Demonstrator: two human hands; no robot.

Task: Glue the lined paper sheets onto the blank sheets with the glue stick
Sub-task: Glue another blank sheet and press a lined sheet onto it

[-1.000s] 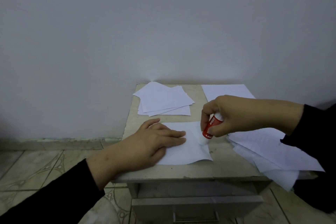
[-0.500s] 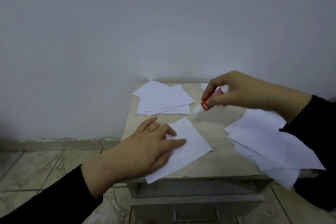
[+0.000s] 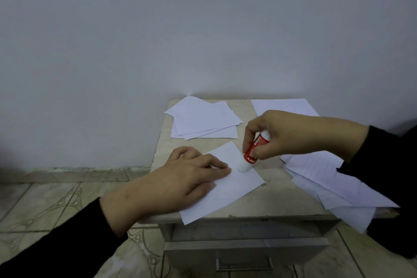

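The right hand (image 3: 291,134), raised over the table's far side half a second ago, has come down, its fingers pinched around the red glue stick (image 3: 252,150), tilted with its white tip touching the blank sheet (image 3: 234,189). The left hand (image 3: 180,184) lies flat, fingers spread, pinning that sheet to the small table (image 3: 282,201). Lined sheets (image 3: 327,176) lie just right; a blank stack (image 3: 203,119) sits behind.

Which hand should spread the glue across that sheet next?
Right. The right hand holds the glue stick, tip down on the sheet. The left hand lies flat, pinning it.
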